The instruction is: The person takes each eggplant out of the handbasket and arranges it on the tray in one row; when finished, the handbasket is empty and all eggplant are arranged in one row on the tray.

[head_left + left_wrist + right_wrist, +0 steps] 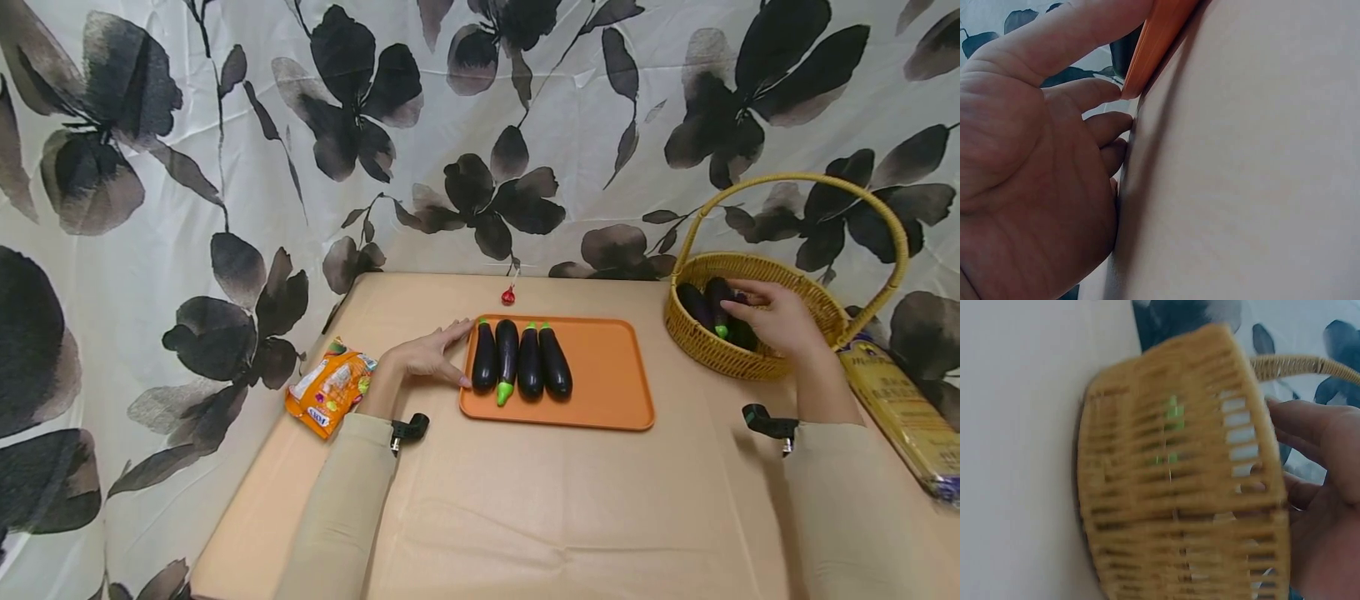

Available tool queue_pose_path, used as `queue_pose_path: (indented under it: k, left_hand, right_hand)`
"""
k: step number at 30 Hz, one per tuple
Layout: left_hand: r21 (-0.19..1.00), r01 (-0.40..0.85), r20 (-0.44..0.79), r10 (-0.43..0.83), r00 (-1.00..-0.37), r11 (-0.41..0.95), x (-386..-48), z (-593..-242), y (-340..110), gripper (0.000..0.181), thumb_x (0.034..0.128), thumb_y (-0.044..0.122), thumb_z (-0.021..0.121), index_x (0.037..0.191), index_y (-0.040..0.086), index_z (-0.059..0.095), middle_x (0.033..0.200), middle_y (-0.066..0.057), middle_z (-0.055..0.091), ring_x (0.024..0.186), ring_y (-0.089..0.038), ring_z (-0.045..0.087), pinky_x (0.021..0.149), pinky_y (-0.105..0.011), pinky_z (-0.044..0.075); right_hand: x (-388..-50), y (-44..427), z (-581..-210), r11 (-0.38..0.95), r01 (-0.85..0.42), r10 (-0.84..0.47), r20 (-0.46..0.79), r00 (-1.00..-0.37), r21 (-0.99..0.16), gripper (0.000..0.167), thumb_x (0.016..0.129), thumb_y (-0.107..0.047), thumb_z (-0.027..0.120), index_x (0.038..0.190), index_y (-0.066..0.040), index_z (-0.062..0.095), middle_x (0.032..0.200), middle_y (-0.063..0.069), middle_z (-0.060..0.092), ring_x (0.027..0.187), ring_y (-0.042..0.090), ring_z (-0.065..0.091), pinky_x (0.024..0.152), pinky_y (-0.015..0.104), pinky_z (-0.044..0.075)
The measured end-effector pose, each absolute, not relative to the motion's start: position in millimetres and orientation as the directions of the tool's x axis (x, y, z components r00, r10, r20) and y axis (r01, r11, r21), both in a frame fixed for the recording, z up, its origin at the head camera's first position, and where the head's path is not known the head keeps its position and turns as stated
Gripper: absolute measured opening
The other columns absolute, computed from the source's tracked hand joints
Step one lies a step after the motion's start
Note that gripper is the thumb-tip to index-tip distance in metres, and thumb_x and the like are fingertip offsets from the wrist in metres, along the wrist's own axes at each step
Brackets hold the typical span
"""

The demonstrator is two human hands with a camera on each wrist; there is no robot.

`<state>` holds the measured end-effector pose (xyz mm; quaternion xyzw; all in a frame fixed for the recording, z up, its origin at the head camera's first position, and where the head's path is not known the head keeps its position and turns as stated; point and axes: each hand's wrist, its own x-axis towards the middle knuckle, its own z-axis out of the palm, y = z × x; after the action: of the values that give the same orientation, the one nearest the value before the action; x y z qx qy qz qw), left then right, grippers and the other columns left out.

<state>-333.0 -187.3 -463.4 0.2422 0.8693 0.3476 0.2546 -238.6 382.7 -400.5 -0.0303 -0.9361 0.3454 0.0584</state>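
Observation:
In the head view, an orange tray (607, 375) carries several dark purple eggplants (556, 363) side by side. My left hand (429, 357) rests at the tray's left edge, thumb and fingers spread along the rim. The left wrist view shows its palm (1029, 181) beside the upturned tray side (1154, 50). My right hand (783, 317) reaches into the yellow wicker basket (720, 357), thumb and fingers around an eggplant (718, 298) with a green cap. Other eggplants (692, 305) lie beside it. From the right wrist, the blurred basket wall (1179, 475) hides the fingertips.
The basket's tall handle (795, 177) arches over the right hand. An orange snack bag (327, 390) lies left of the left wrist, and a yellow package (900, 408) lies at the right. A small red ornament (508, 295) hangs behind the tray, before a floral curtain (480, 125).

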Motion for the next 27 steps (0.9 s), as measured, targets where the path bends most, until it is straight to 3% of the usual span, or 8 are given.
queue_pose_path:
  k: [5,9,11,14,16,18,24,27]
  left_hand:
    - [0.726,0.247,-0.273,0.598,-0.753,0.642,-333,-463,-188,0.13,0.0669,0.047,0.097,0.168,0.033,0.016,0.177,0.001,0.0,0.162,-0.035,-0.011,0.13,-0.06,-0.004]
    - [0.728,0.247,-0.271,0.599,-0.754,0.639,-333,-463,-189,0.13,0.0671,0.046,0.097,0.168,0.032,0.017,0.177,0.001,0.001,0.162,-0.034,-0.01,0.13,-0.059,-0.003]
    - [0.729,0.246,-0.27,0.599,-0.754,0.639,-333,-464,-189,0.13,0.0668,0.046,0.097,0.168,0.033,0.017,0.177,0.001,0.001,0.162,-0.034,-0.01,0.13,-0.059,-0.003]
    - [0.729,0.249,-0.268,0.601,-0.753,0.638,-334,-465,-188,0.13,0.0665,0.046,0.097,0.168,0.033,0.017,0.177,0.001,0.001,0.163,-0.033,-0.01,0.13,-0.058,-0.003]
    - [0.728,0.25,-0.268,0.601,-0.753,0.638,-334,-466,-188,0.13,0.0665,0.047,0.097,0.168,0.033,0.017,0.177,0.001,0.001,0.163,-0.033,-0.01,0.13,-0.058,-0.003]
    - [0.729,0.252,-0.266,0.602,-0.752,0.637,-335,-466,-188,0.13,0.0669,0.046,0.097,0.168,0.034,0.017,0.177,0.001,0.001,0.163,-0.033,-0.01,0.13,-0.058,-0.003]
    - [0.733,0.247,-0.265,0.601,-0.754,0.634,-334,-466,-187,0.129,0.0674,0.044,0.097,0.168,0.033,0.018,0.177,0.003,0.002,0.163,-0.034,-0.01,0.13,-0.058,-0.003]
    - [0.73,0.25,-0.265,0.6,-0.755,0.637,-334,-467,-187,0.129,0.0675,0.044,0.097,0.168,0.033,0.018,0.177,0.003,0.002,0.163,-0.034,-0.01,0.13,-0.059,-0.003]
  right_hand:
    - [-245,397,-401,0.79,0.027,0.092,0.075,-0.993,-0.613,0.061,0.107,-0.041,0.055,0.155,-0.004,0.047,0.102,0.021,0.056,0.084,0.029,0.05,0.058,0.034,0.043]
    - [-247,404,-400,0.799,0.032,0.077,0.048,-0.996,-0.601,0.059,0.107,-0.036,0.058,0.153,0.0,0.048,0.086,0.013,0.052,0.071,0.021,0.048,0.056,0.032,0.041]
    - [-248,407,-400,0.804,0.045,0.071,0.021,-0.997,-0.593,0.061,0.108,-0.037,0.056,0.154,0.003,0.046,0.103,0.023,0.058,0.083,0.027,0.053,0.062,0.032,0.043]
    - [-248,413,-402,0.796,0.071,0.07,-0.025,-0.997,-0.601,0.066,0.108,-0.04,0.053,0.156,0.004,0.041,0.135,0.038,0.05,0.106,0.046,0.054,0.08,0.048,0.053]
    - [-248,416,-403,0.781,0.087,0.068,-0.054,-0.996,-0.618,0.069,0.109,-0.043,0.051,0.157,0.005,0.037,0.151,0.041,0.037,0.124,0.055,0.046,0.093,0.062,0.05]
    - [-248,419,-404,0.763,0.102,0.063,-0.084,-0.994,-0.639,0.07,0.109,-0.043,0.049,0.158,0.005,0.035,0.153,0.042,0.034,0.13,0.058,0.042,0.102,0.071,0.042]
    - [-254,426,-405,0.735,0.158,0.022,-0.21,-0.977,-0.659,0.071,0.11,-0.041,0.05,0.162,0.002,0.028,0.158,0.044,0.023,0.139,0.059,0.033,0.098,0.056,0.05]
    - [-256,428,-404,0.72,0.179,0.0,-0.258,-0.966,-0.671,0.069,0.11,-0.037,0.05,0.162,0.002,0.026,0.16,0.045,0.02,0.135,0.052,0.042,0.089,0.042,0.055]
